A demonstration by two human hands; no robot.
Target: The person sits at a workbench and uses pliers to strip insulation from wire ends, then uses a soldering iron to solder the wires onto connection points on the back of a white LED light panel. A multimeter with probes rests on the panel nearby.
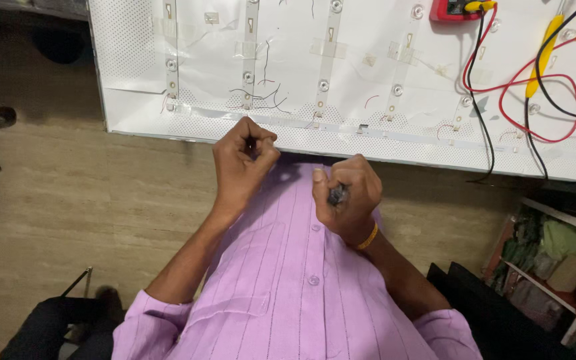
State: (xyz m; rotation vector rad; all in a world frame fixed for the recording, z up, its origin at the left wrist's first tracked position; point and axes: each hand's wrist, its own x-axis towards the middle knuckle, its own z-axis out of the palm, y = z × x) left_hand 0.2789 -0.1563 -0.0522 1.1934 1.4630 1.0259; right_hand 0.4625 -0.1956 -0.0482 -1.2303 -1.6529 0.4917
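Nearest, lilac striped button shirt [281,287] fills the lower view; above it, right hand [347,198], with a yellow bangle [368,237] at the wrist, curled closed around a small dark grey object [336,195], kind not discernible; left hand [243,163] fingertips bunched together, pinching something too small to identify; both hands apart, over the beige wood-grain floor [68,200]. Judgement: dark object looks light and rigid, best kept in a fingertip pinch. Beyond, white flat backlight panel [341,80] with taped LED strips and loose thin wires; far right, red multimeter [455,9] with red and black leads [535,100].
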